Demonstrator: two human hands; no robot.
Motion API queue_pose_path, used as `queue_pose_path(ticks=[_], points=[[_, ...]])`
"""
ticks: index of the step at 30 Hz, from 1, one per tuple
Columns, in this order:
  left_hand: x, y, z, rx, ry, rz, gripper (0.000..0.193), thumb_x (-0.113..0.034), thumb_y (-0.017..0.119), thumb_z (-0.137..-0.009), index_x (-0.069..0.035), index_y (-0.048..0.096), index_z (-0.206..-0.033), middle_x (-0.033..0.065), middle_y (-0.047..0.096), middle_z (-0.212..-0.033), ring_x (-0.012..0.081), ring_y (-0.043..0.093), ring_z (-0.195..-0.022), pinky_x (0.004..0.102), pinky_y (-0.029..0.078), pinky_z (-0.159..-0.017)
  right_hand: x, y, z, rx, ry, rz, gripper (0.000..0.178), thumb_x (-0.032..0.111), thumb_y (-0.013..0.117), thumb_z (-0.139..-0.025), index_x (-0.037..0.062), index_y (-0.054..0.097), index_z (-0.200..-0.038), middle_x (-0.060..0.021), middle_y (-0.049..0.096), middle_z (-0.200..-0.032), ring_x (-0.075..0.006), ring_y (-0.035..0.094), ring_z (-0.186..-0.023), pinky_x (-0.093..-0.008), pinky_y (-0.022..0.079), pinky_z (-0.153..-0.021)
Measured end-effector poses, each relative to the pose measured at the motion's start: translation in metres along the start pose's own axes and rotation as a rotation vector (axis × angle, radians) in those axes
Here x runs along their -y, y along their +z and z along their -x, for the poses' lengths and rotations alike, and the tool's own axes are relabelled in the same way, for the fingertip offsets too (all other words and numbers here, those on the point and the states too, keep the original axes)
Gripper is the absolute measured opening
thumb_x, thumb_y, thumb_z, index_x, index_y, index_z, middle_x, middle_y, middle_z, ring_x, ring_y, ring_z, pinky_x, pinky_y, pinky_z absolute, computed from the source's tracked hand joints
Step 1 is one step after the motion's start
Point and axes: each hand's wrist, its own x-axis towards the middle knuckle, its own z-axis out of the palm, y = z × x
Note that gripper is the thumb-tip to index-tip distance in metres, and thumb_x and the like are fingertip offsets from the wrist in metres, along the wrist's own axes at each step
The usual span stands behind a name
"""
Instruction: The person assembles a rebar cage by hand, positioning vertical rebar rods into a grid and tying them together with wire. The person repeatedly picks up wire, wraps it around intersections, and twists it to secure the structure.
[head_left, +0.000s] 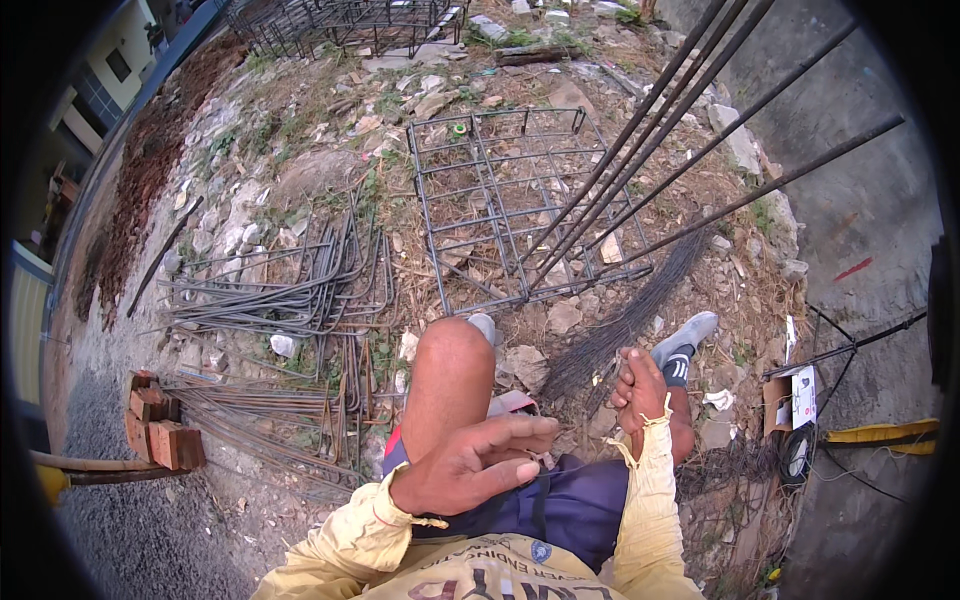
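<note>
My left hand point(470, 462) is held over my lap beside the bent knee, fingers stretched to the right and thumb apart; nothing shows in it. My right hand point(640, 388) is closed, its fingers curled with the thumb on top; what it may hold is too small to make out. Just beyond it a bundle of thin dark tie wire point(628, 318) lies on the ground between my feet. Ahead stands a rebar cage point(487, 160) of tied square frames, and several long steel bars point(720, 120) rise from it toward the upper right.
Bent rebar stirrups point(330, 265) lie heaped to the left, with rusty rods point(270, 408) nearer me. Red bricks point(172, 440) are stacked at the left. More rebar cages point(340, 25) stand far back. A small box point(792, 398) rests by the concrete wall point(850, 220) on the right.
</note>
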Motion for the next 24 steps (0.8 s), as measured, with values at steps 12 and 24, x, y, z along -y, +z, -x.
queue_pose_path(ticks=[12,24], points=[[0.089,-0.333,-0.114,-1.098,-0.049,-0.068,0.044,-0.033,0.063,-0.093,-0.006,0.057,-0.127,0.0026,0.063,-0.105,0.0132,0.058,-0.088,0.0296,0.048,-0.073,-0.017,-0.020,-0.142,-0.305,-0.061,-0.074,0.030,0.043,0.066,-0.091,0.0189,0.049,-0.090,0.0039,0.054,-0.066,-0.0071,0.050,-0.048,-0.0228,0.038,-0.035],[0.189,-0.516,-0.248,-0.965,-0.441,0.244,0.061,-0.058,0.052,-0.092,-0.012,0.052,-0.133,0.0068,0.055,-0.128,0.0250,0.051,-0.114,0.0483,0.041,-0.093,-0.124,0.081,-0.265,-0.208,0.287,-0.417,0.051,0.061,0.058,-0.089,0.0128,0.050,-0.105,-0.0100,0.066,-0.107,-0.0272,0.065,-0.096,-0.0487,0.051,-0.082]])
